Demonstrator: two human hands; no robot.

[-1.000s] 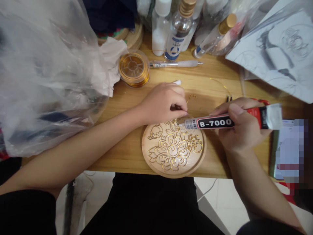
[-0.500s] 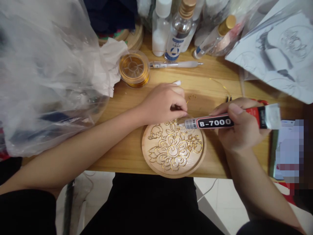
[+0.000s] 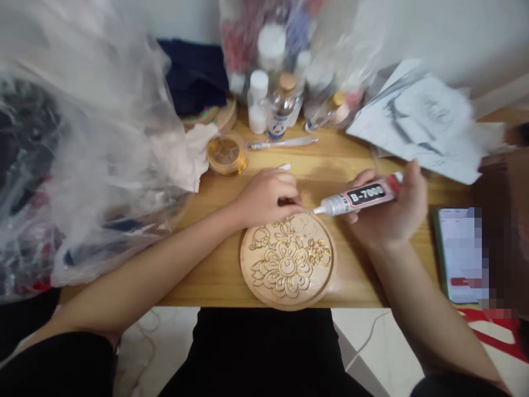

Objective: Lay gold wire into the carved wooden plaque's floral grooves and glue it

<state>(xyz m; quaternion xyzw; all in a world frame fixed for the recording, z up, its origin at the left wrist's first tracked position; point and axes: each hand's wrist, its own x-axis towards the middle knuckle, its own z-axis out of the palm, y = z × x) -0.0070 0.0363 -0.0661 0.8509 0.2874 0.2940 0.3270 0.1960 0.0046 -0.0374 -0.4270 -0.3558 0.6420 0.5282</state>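
A round wooden disc point(image 3: 287, 260) with a gold wire flower pattern lies near the table's front edge. My right hand point(image 3: 392, 212) grips a B-7000 glue tube point(image 3: 359, 198), nozzle pointing left toward the disc's top edge. My left hand point(image 3: 268, 196) is closed in a pinch just above the disc, fingertips at the nozzle tip. What it pinches is too small to make out.
A gold wire spool point(image 3: 227, 154) and a pen point(image 3: 281, 143) lie behind my left hand. Several bottles point(image 3: 281, 107) stand at the back. A big clear plastic bag point(image 3: 82, 165) fills the left side. Printed paper point(image 3: 421, 124) lies back right, a phone point(image 3: 458, 253) at the right.
The camera has pulled back and tilted up, so more of the wall and table shows. The glue tube is now angled up to the right. Both hands stay at the disc's top edge.
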